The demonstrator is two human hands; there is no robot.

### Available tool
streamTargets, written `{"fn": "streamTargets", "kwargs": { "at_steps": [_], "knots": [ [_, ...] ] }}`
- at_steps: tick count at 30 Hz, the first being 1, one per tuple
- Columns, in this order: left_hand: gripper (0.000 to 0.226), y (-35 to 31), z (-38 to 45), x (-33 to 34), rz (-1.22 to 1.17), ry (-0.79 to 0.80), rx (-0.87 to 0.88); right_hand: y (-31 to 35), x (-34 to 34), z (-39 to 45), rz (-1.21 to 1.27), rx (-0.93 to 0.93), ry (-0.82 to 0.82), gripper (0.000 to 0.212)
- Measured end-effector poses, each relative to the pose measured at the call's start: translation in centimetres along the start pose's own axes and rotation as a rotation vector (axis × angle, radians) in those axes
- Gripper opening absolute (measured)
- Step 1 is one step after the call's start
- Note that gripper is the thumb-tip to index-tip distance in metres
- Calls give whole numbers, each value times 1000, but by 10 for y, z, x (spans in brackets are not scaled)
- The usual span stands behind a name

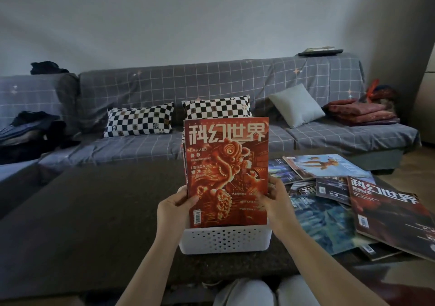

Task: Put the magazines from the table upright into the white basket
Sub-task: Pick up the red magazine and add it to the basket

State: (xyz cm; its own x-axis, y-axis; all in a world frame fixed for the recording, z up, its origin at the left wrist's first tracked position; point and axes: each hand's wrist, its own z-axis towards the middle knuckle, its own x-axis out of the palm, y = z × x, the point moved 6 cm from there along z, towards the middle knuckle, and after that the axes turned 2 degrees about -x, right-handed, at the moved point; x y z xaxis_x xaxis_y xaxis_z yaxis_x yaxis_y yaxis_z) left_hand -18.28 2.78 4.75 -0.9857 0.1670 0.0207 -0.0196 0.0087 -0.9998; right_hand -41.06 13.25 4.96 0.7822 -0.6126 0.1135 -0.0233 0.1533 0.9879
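Note:
A red-orange magazine [227,162] stands upright in the white perforated basket [226,238] on the dark table. Edges of other magazines show just behind it on its left side. My left hand [175,208] grips the magazine's lower left edge, thumb on the cover. My right hand [276,202] holds its lower right edge. Several more magazines lie flat and overlapping on the table to the right, among them a dark red one [395,214], a blue one [322,223] and a light blue one [324,165].
The dark table [94,211] stretches left of the basket. Behind it is a grey checked sofa [211,86] with two chequered pillows [140,122], a grey cushion [296,104], folded red blankets [362,115] and dark clothes [30,126]. My knees [259,291] are at the bottom edge.

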Motion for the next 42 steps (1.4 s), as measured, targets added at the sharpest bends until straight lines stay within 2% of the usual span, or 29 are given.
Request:
{"fn": "streamTargets", "kwargs": {
  "at_steps": [3,8,12,19,23,27,30,32,33,36,42],
  "knots": [
    [23,1,0,-1,6,-37,1,0,-1,1,-142,-33,-25,20],
    [30,4,4,-6,36,-94,8,0,0,2,-242,-68,-78,15],
    [36,2,6,-6,96,-129,12,0,0,4,-248,-82,-123,14],
    [20,2,6,-6,85,-220,60,1,-4,6,-276,-98,-194,21],
    [16,0,2,-4,118,-278,66,0,-4,8,-282,-101,-235,17],
    [27,-5,-3,-6,191,-351,131,-4,-7,9,-247,-66,-261,25],
    [32,-7,-1,3,247,-248,191,-1,-3,12,-272,-95,-217,34],
    [38,-6,0,10,266,-187,197,0,5,15,-291,-99,-118,47],
    [40,-6,1,11,270,-177,194,0,10,15,-266,-86,-58,47],
    [43,-4,3,11,256,-174,176,-3,21,16,-151,-34,67,32],
    [45,-3,2,14,225,-181,122,0,21,14,-189,-95,72,24]
  ]
}}
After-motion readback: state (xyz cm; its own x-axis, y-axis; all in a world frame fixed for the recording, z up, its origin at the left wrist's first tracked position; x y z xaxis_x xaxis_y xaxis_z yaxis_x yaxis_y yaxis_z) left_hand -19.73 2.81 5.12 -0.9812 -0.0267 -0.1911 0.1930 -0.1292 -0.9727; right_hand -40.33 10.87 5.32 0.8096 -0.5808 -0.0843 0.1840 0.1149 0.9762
